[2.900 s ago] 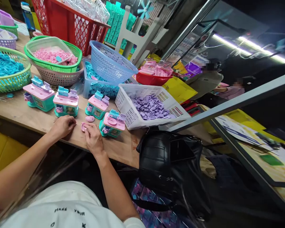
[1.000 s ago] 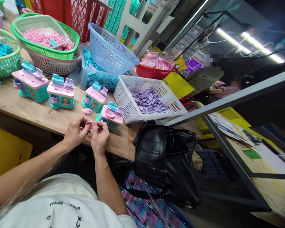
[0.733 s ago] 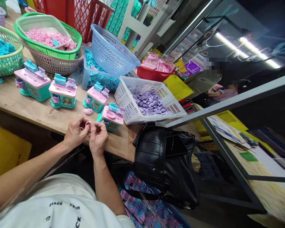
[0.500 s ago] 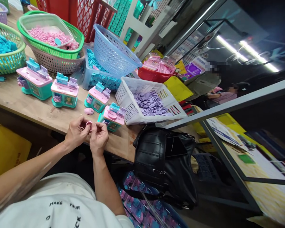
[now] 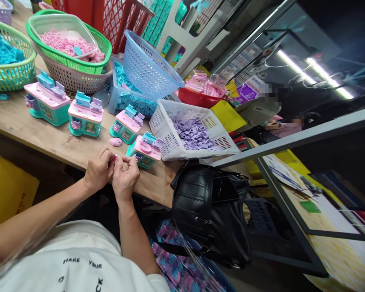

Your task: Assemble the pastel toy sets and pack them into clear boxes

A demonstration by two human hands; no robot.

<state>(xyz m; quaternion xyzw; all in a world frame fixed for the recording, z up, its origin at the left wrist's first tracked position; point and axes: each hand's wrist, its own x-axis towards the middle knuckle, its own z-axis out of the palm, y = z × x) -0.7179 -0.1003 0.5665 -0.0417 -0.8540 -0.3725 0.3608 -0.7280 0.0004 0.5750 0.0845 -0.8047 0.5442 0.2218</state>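
Observation:
My left hand (image 5: 99,168) and my right hand (image 5: 125,176) meet above the table's front edge, fingertips pinched together. Between them is a small pink plastic piece (image 5: 116,157), mostly covered by the fingers, so its shape is unclear. Just beyond my right hand stands a pink and teal toy kitchen counter (image 5: 146,150) with a pink ring-shaped part on top. Another toy counter (image 5: 127,125) stands behind it, and a pink oval piece (image 5: 115,142) lies in front of that one. Two more toy counters, one nearer (image 5: 85,115) and one farther left (image 5: 47,99), stand upright on the wooden table.
A white basket of purple pieces (image 5: 161,129) stands at the table's right end, beside a black leather bag (image 5: 191,198). Baskets of blue (image 5: 12,79) and pink parts (image 5: 106,56) line the back, with a tilted blue colander (image 5: 152,69). Below sits a tub of toys (image 5: 176,263).
My fingers have closed further over the pink piece, which shows less now. Both hands stay in nearly the same place, while the view has shifted slightly.

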